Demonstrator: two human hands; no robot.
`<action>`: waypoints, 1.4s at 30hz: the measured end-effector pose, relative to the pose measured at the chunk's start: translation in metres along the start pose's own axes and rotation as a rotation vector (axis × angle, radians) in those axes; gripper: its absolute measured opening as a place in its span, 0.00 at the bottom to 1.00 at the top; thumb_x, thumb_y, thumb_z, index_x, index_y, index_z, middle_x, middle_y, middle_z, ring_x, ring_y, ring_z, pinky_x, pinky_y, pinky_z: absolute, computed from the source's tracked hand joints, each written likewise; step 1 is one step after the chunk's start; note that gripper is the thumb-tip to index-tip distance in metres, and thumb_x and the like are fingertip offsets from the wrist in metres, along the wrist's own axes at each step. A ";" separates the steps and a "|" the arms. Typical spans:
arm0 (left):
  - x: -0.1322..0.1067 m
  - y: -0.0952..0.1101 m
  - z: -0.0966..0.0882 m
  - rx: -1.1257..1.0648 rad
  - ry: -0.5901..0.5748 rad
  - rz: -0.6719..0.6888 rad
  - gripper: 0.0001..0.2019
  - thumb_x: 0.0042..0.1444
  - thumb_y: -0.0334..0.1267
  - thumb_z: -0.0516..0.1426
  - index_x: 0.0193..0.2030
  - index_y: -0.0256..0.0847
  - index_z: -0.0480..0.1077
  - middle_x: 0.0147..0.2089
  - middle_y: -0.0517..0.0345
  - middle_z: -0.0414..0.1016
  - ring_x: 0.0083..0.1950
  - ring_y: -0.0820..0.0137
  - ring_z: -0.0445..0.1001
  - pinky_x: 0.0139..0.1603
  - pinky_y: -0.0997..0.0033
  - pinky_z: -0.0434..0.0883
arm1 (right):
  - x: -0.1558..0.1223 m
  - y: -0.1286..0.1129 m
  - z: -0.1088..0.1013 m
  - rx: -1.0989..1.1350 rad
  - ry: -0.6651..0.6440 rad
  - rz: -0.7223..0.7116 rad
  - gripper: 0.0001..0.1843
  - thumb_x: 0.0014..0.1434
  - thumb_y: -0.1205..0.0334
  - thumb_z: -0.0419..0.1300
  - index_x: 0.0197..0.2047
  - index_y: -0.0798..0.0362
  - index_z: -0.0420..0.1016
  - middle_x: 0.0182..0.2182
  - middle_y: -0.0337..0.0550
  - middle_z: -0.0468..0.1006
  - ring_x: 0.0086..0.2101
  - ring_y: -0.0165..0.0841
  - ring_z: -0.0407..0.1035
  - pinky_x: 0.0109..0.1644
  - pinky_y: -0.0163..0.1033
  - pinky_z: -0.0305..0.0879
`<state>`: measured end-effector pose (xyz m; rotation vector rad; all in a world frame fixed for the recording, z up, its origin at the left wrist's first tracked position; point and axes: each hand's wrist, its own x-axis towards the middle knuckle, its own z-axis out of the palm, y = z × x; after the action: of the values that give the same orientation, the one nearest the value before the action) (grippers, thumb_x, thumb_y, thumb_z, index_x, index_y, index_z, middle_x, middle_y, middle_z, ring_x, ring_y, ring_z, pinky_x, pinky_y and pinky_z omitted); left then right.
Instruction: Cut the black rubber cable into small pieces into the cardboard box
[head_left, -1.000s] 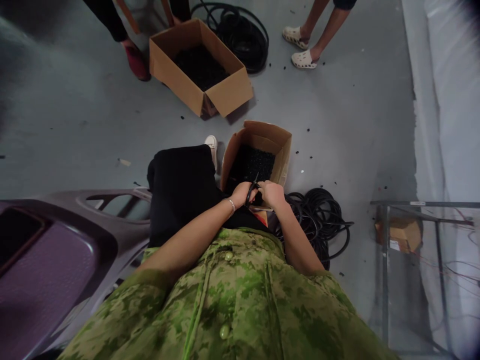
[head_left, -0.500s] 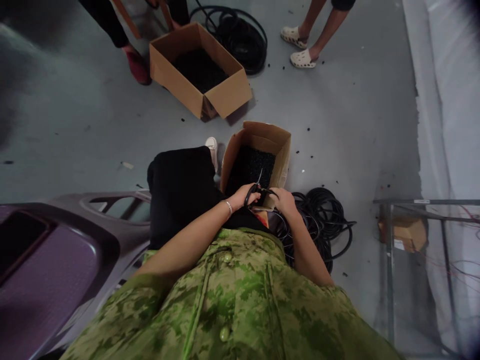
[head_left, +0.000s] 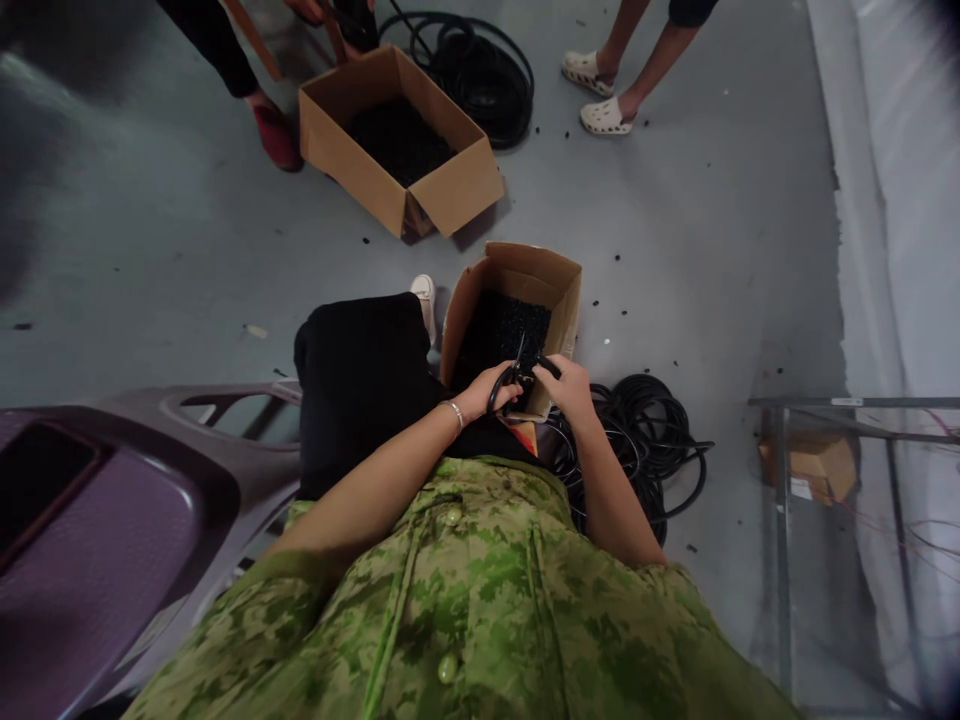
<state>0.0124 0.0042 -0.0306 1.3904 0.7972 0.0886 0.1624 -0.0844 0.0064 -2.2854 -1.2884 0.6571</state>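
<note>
My left hand (head_left: 487,392) is closed on the handles of a pair of scissors (head_left: 513,370), whose blades point up over a small open cardboard box (head_left: 570,290). The box is full of small black pieces. My right hand (head_left: 571,388) is closed on the end of a black hose (head_left: 541,368) and holds it at the scissor blades. The hose runs back to a black coil (head_left: 645,440) lying on the floor by my right side. Both hands hover over the near edge of the box, almost touching each other.
A bigger cardboard box (head_left: 450,190) of black pieces stands further away, with another black hose coil (head_left: 480,70) behind it. Two other people's legs and shoes (head_left: 604,118) are at the top. A purple plastic chair (head_left: 112,500) is at my left, a metal frame (head_left: 780,520) at right.
My right hand slid back from the scissors, then came forward again with the hose end. The scissor blades opened. My left hand stayed in place.
</note>
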 end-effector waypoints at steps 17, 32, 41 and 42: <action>-0.015 0.019 -0.003 -0.426 -0.240 -0.043 0.28 0.47 0.39 0.68 0.54 0.34 0.68 0.36 0.54 0.77 0.36 0.69 0.78 0.41 0.69 0.74 | -0.006 -0.010 0.017 0.249 -0.059 0.065 0.12 0.56 0.53 0.58 0.33 0.51 0.78 0.27 0.36 0.78 0.31 0.31 0.69 0.37 0.33 0.64; -0.013 0.013 0.001 -0.261 -0.237 -0.067 0.08 0.40 0.26 0.57 0.30 0.34 0.72 0.30 0.56 0.76 0.34 0.70 0.74 0.36 0.74 0.71 | -0.007 -0.016 0.024 0.354 -0.114 0.071 0.14 0.57 0.52 0.55 0.40 0.50 0.77 0.27 0.37 0.78 0.31 0.33 0.72 0.38 0.36 0.68; -0.001 0.002 0.005 -0.330 -0.004 -0.099 0.19 0.40 0.19 0.53 0.41 0.35 0.67 0.38 0.56 0.76 0.38 0.73 0.75 0.46 0.70 0.71 | -0.001 0.026 0.003 0.493 0.005 0.058 0.22 0.61 0.48 0.51 0.47 0.54 0.76 0.31 0.40 0.78 0.29 0.30 0.70 0.40 0.37 0.69; 0.000 0.000 0.006 -0.318 -0.003 -0.100 0.18 0.40 0.19 0.54 0.40 0.35 0.67 0.38 0.56 0.76 0.38 0.73 0.75 0.46 0.70 0.71 | 0.000 0.029 0.001 0.473 0.045 0.077 0.22 0.62 0.48 0.50 0.47 0.54 0.76 0.31 0.41 0.78 0.28 0.30 0.70 0.39 0.37 0.69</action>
<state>0.0158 -0.0008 -0.0309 1.0493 0.8103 0.1301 0.1813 -0.0977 -0.0111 -1.9522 -0.9074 0.8303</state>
